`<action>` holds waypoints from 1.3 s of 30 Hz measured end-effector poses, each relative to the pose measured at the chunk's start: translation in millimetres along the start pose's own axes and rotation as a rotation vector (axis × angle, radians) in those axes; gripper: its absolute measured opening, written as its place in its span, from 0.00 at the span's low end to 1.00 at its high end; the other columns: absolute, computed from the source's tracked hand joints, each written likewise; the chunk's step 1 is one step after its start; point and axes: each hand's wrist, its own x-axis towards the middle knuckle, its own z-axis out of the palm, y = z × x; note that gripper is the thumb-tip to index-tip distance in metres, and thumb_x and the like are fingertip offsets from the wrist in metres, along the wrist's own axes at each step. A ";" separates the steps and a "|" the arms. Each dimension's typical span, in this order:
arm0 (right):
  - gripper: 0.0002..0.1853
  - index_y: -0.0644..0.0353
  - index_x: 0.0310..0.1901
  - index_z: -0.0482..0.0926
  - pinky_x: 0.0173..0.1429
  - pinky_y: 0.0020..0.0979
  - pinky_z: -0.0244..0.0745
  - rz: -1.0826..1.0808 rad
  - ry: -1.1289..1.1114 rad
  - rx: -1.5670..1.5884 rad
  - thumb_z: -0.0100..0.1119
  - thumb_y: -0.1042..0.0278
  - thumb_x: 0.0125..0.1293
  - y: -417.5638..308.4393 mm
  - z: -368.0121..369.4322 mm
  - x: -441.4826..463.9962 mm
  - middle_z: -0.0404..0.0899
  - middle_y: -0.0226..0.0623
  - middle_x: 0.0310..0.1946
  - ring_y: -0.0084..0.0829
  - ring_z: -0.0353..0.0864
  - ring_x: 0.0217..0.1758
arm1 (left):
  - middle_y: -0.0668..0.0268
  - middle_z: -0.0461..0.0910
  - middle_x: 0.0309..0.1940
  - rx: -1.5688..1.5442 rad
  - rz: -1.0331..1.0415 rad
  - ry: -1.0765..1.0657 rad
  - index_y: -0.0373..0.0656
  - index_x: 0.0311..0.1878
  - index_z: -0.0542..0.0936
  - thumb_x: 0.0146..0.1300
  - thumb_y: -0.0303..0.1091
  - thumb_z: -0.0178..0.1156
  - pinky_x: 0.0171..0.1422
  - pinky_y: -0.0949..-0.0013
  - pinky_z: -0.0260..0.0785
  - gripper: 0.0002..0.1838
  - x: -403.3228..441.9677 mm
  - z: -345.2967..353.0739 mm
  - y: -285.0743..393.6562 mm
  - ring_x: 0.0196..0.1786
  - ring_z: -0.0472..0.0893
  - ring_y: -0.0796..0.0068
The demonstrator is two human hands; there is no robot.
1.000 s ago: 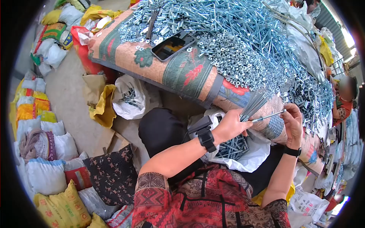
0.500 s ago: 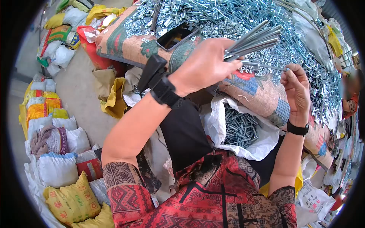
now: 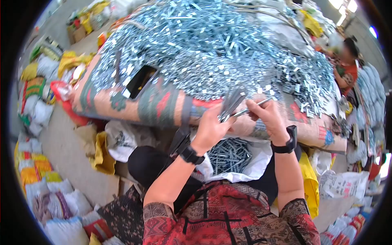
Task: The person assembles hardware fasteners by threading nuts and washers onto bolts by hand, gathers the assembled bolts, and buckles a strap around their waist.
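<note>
My left hand (image 3: 212, 128) is closed round a fanned bundle of long metal rods (image 3: 232, 102), whose ends point up and away. One more rod (image 3: 251, 107) runs from its fingertips across to my right hand (image 3: 266, 116), which pinches that rod near its far end. Both hands are above the near edge of the patterned mat. Below them a white sack (image 3: 261, 157) stands open between my legs, with many metal bolts (image 3: 230, 156) inside. A large heap of shiny metal hardware (image 3: 196, 36) covers the surface beyond the hands.
A dark phone (image 3: 141, 81) lies on the patterned mat (image 3: 163, 108) at the left of the heap. Another white bag (image 3: 122, 141) and a yellow bag (image 3: 104, 153) stand on the floor at left. Filled sacks (image 3: 67, 232) line the far left. Another person (image 3: 347, 69) is at the upper right.
The view has turned, and the heap shows more fully. My left hand and the bundle have moved lower and closer to my body. My right hand has come nearer to the left one.
</note>
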 end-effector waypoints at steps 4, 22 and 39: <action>0.16 0.65 0.36 0.83 0.35 0.20 0.68 -0.315 0.125 0.053 0.63 0.56 0.65 15.9 -1.5 0.2 0.78 0.26 0.22 0.16 0.76 0.28 | 0.67 0.81 0.32 -0.094 -0.176 0.011 0.34 0.46 0.79 0.60 0.22 0.60 0.32 0.74 0.73 0.11 -6.7 12.6 -13.5 0.28 0.79 0.81; 0.20 0.70 0.46 0.80 0.39 0.21 0.74 0.033 -0.027 -0.162 0.62 0.57 0.66 12.7 5.2 5.6 0.83 0.32 0.29 0.18 0.79 0.32 | 0.67 0.79 0.30 -0.153 -0.272 0.117 0.33 0.43 0.79 0.60 0.22 0.62 0.30 0.76 0.71 0.09 -22.9 9.2 -29.5 0.24 0.77 0.80; 0.20 0.68 0.28 0.81 0.28 0.26 0.68 -0.053 0.018 -0.083 0.69 0.54 0.56 60.5 3.5 -6.6 0.77 0.30 0.18 0.18 0.74 0.25 | 0.70 0.78 0.23 -0.027 -0.376 0.003 0.37 0.44 0.82 0.64 0.34 0.63 0.21 0.81 0.60 0.12 -23.2 18.1 -24.0 0.20 0.76 0.84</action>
